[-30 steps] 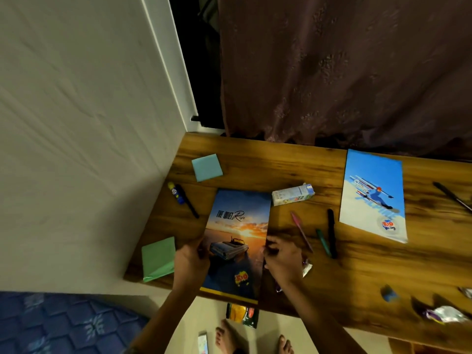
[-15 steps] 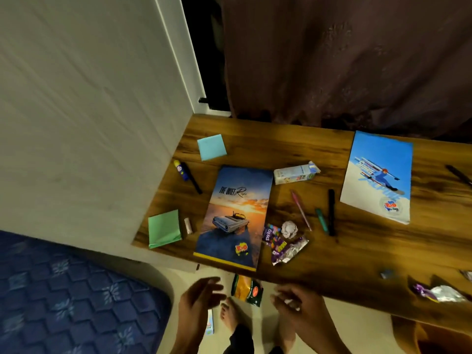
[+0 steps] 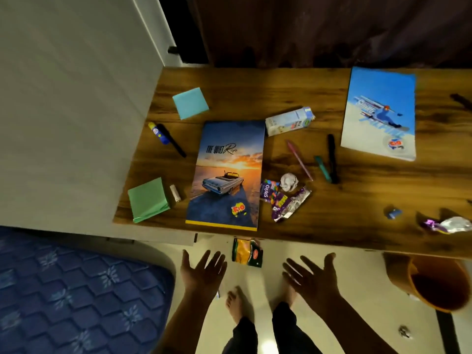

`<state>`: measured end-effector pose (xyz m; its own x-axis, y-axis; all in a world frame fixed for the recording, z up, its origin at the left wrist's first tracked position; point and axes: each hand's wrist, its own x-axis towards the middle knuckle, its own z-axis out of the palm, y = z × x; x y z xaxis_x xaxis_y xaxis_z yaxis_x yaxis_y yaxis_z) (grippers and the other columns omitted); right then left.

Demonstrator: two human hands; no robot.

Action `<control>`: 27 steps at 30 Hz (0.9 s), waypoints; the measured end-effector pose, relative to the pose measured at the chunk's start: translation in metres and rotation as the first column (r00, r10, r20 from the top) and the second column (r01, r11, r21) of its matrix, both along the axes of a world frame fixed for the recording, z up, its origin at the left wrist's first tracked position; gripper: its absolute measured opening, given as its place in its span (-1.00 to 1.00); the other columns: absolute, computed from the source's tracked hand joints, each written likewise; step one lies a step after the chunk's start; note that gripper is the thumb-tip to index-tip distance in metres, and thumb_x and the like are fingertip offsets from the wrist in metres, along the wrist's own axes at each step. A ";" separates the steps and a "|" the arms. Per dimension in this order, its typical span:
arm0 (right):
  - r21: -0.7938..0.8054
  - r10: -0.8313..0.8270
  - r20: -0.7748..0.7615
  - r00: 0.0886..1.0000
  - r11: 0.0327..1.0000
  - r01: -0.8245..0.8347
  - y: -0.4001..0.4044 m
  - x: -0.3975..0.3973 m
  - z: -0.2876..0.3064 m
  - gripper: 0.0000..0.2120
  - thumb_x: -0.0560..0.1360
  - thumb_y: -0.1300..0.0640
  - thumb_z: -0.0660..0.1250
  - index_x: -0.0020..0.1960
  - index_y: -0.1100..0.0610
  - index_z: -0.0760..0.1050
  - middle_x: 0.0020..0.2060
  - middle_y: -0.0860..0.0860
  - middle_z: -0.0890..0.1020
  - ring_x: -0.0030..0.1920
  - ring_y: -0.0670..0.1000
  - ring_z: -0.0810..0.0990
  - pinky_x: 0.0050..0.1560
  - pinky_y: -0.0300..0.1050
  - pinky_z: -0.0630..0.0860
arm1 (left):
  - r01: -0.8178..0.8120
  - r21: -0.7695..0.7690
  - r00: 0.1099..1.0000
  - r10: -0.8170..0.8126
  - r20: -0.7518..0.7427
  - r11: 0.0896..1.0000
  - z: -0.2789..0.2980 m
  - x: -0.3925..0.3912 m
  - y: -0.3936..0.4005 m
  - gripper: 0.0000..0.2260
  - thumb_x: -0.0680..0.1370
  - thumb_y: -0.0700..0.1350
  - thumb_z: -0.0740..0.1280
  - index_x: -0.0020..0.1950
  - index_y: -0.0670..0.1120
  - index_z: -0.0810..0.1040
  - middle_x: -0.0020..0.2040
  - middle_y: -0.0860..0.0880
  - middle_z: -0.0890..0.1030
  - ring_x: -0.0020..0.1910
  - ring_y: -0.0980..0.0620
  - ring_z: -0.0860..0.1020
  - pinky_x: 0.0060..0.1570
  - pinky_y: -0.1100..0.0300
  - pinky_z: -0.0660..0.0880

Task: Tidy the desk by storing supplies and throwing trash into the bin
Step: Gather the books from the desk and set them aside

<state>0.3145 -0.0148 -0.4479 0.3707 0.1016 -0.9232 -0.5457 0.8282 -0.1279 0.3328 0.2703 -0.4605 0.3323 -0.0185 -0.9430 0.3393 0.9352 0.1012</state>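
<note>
With my left hand [image 3: 203,270] and right hand [image 3: 313,274] spread empty below the desk [image 3: 332,200] front edge, I could knock the candy wrappers [image 3: 283,200] near it floorward, missing the orange bin [image 3: 439,284].

Car-cover notebook [image 3: 226,175]: "THE QUIET Ride", "Rio" logo. Candy wrapper [image 3: 268,190]: "GEMS".

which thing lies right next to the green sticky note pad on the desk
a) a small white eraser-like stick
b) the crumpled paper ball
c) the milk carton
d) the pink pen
a: the small white stick lies just right of the green sticky note pad, between it and the car-cover notebook; the carton, pink pen and paper ball all lie on the notebook's far side.
</note>
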 end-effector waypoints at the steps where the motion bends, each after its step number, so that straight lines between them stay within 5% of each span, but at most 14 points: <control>1: -0.009 -0.097 0.004 0.995 0.995 0.097 0.007 0.006 -0.012 -0.09 0.45 -0.54 0.07 0.47 0.16 0.33 0.35 0.33 0.50 0.35 0.36 0.49 0.40 0.36 0.35 | 0.021 -0.008 1.000 -0.021 0.000 1.000 -0.005 0.010 0.002 -0.18 0.51 0.36 0.29 0.57 -0.18 0.31 0.51 -0.34 0.38 0.51 -0.34 0.33 0.50 -0.21 0.25; 6: -0.009 -0.303 0.040 0.952 0.953 0.304 0.033 0.040 -0.046 -0.06 0.40 -0.59 0.07 0.54 0.03 0.28 0.44 0.25 0.43 0.40 0.36 0.43 0.35 0.49 0.32 | 0.125 0.001 0.990 -0.125 0.065 0.992 -0.027 0.043 0.009 -0.06 0.43 0.51 0.20 0.64 -0.06 0.22 0.63 -0.27 0.19 0.62 -0.29 0.13 0.59 -0.21 0.04; 11: 0.123 -0.457 0.118 0.882 0.888 0.444 0.042 0.042 -0.060 -0.29 0.41 -0.52 0.18 0.10 0.11 0.50 0.17 0.14 0.60 0.24 0.31 0.59 0.24 0.56 0.38 | 0.019 -0.063 0.987 -0.009 0.163 0.998 -0.044 0.063 0.016 -0.13 0.34 0.58 0.24 0.34 -0.08 0.50 0.39 -0.19 0.55 0.37 -0.27 0.51 0.42 -0.29 0.33; 14: 0.126 -0.479 0.137 0.867 0.877 0.464 0.046 0.044 -0.058 -0.31 0.44 -0.49 0.19 0.16 0.11 0.52 0.16 0.12 0.61 0.20 0.29 0.62 0.23 0.57 0.38 | 0.021 -0.100 0.978 0.000 0.207 0.995 -0.051 0.067 0.021 -0.14 0.29 0.62 0.24 0.26 -0.06 0.53 0.31 -0.18 0.62 0.29 -0.26 0.58 0.33 -0.37 0.38; 19: 0.105 -0.447 0.140 0.884 0.894 0.436 0.047 0.042 -0.055 -0.24 0.45 -0.47 0.21 0.35 0.12 0.47 0.28 0.20 0.58 0.19 0.38 0.60 0.19 0.54 0.44 | 0.124 -0.084 0.958 -0.097 0.269 0.989 -0.052 0.063 0.029 0.01 0.31 0.65 0.16 0.44 -0.11 0.42 0.38 -0.23 0.55 0.35 -0.31 0.52 0.29 -0.44 0.41; 27: 0.143 -0.468 0.132 0.874 0.881 0.451 0.050 0.041 -0.052 -0.14 0.38 -0.50 0.28 0.40 0.13 0.44 0.34 0.25 0.51 0.30 0.49 0.48 0.17 0.59 0.42 | 0.063 -0.089 0.961 -0.036 0.275 0.994 -0.055 0.066 0.026 0.09 0.26 0.69 0.14 0.52 -0.07 0.36 0.40 -0.31 0.51 0.36 -0.39 0.50 0.26 -0.53 0.38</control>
